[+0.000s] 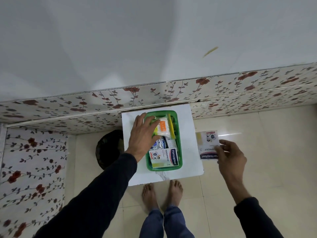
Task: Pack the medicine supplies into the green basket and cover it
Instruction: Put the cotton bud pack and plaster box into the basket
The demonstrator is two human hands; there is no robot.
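A green basket (179,134) stands on a small white table (188,121). Inside lie a cotton swab pack (163,128) at the far end, a foil pouch (158,144) in the middle and a Hansaplast plaster box (164,158) at the near end. My left hand (143,134) rests on the cotton swab pack at the basket's far left, fingers gripping it. To the right of the table, my right hand (229,155) holds a second Hansaplast box (207,143) in the air, clear of the basket. No cover is visible.
A black bin (108,148) stands on the floor left of the table. Floral-patterned wall panels (51,117) run behind and to the left. My bare feet (163,191) stand on cream floor tiles just in front of the table.
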